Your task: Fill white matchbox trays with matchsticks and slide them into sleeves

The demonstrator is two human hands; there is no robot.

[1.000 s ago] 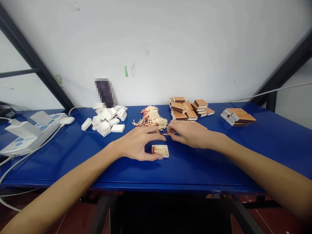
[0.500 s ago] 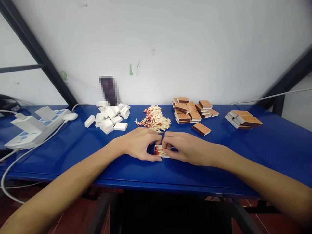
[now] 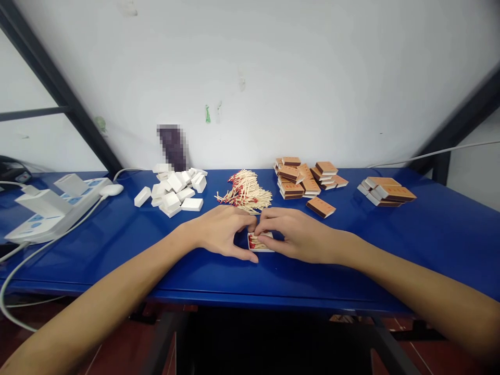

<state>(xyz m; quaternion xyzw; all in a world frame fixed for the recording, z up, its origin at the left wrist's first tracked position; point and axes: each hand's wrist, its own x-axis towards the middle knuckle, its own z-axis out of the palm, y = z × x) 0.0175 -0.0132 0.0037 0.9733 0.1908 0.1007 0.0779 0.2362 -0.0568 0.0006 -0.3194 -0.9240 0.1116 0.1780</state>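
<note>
A small white matchbox tray (image 3: 258, 244) with red-tipped matches in it lies on the blue table (image 3: 351, 255) near the front edge. My left hand (image 3: 219, 232) curls around the tray's left side, thumb and fingers pinched on it. From the right, my right hand (image 3: 291, 234) meets it, with fingertips pressed together over the matches in the tray. Just behind both hands lies a loose pile of matches (image 3: 244, 190).
A heap of white inner trays (image 3: 174, 190) sits back left. Orange matchbox sleeves (image 3: 302, 177) are piled back right, one sleeve (image 3: 320, 207) lies apart, and a stack of boxes (image 3: 386, 190) stands far right. A white power strip with plugs (image 3: 47, 205) and cables occupies the left end.
My right hand came from the match pile with a match down to the tray, and both hands have closed together over the tray.
</note>
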